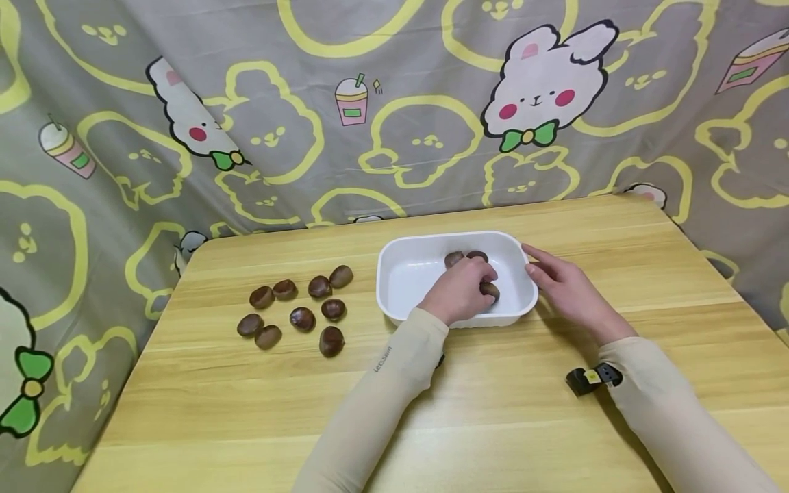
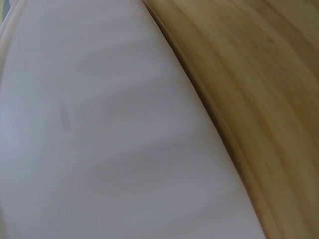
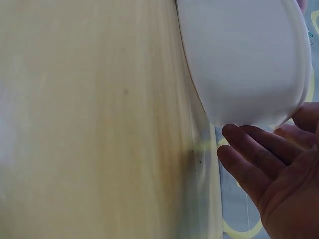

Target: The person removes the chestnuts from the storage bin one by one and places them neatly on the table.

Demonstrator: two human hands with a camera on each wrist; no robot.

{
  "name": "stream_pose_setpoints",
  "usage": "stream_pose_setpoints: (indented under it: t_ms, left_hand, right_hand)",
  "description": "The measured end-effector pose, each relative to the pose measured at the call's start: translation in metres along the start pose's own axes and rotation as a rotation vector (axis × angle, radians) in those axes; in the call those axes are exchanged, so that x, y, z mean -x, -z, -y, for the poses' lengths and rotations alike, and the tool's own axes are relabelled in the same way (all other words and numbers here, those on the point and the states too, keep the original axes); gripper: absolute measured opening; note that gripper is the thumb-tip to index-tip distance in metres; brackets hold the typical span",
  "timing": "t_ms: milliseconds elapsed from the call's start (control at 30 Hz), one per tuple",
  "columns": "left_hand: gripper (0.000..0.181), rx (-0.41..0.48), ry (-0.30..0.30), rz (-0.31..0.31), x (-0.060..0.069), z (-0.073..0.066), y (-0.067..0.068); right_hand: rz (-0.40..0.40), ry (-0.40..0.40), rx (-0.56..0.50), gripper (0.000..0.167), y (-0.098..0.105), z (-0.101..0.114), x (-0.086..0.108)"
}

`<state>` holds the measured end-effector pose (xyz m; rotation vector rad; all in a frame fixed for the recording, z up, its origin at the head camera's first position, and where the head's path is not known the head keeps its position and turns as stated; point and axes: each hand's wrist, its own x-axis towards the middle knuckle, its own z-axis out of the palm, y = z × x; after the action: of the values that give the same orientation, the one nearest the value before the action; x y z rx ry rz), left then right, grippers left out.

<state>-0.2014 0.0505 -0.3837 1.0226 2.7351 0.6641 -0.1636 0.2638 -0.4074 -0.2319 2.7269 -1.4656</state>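
Observation:
A white rectangular tray point(image 1: 401, 274) stands on the wooden table. Inside its right half, my left hand point(image 1: 461, 287) curls its fingers round a chestnut point(image 1: 490, 291). Two more chestnuts, one on the left point(image 1: 454, 259) and one on the right point(image 1: 477, 256), lie just behind those fingers. My right hand point(image 1: 567, 287) touches the tray's right end with extended fingers. In the right wrist view, the right hand point(image 3: 284, 169) has its fingertips against the end of the white tray point(image 3: 244, 59). Only the tray's side wall point(image 2: 109, 124) and the table show in the left wrist view; the left hand is out of it.
Several loose chestnuts point(image 1: 302, 319) lie on the table point(image 1: 246, 411) left of the tray. A patterned curtain point(image 1: 419, 137) hangs behind the table's back edge and along its sides. A black wrist device point(image 1: 582, 381) is strapped at my right wrist.

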Motion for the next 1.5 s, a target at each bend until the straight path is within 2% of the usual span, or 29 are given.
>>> stream_pose_setpoints:
  t_ms: [167,300,433,600,867,1200,1367,1500]
  left_hand:
    - [0.02,-0.039,-0.033,0.029,-0.0015,0.0001,0.0002]
    - [0.01,-0.103,-0.05,0.07,-0.0033,-0.0016,0.0002]
    - [0.016,-0.132,-0.044,0.104,-0.0046,-0.0038,0.0016]
    - [0.012,-0.125,-0.036,0.115,-0.0035,-0.0049,0.0036]
    - [0.013,-0.026,-0.04,0.162,-0.0041,-0.0007,0.001]
    - [0.019,0.044,-0.036,0.168,-0.004,0.0,0.0017]
    - [0.022,0.043,-0.039,0.135,-0.0048,0.0011,0.0009]
    - [0.026,0.052,0.003,0.086,-0.0035,0.0021,0.0009]
  right_hand:
    - [0.003,-0.002,-0.003,0.052,0.0,0.0002,0.0001]
    - [0.0,-0.004,-0.005,0.052,0.0001,0.0004,0.001]
    - [-0.002,0.001,0.0,0.051,-0.0001,0.0005,0.0012]
    - [0.0,-0.001,0.012,0.052,-0.0002,0.0004,0.0009]
    - [-0.003,0.015,0.002,0.051,-0.0013,-0.0007,0.001]
    - [0.003,0.006,-0.002,0.051,-0.0012,-0.0009,0.0009]
    - [0.001,0.012,-0.003,0.05,-0.0012,-0.0001,0.0013]
    - [0.0,0.016,0.002,0.05,-0.001,0.0014,0.0018]
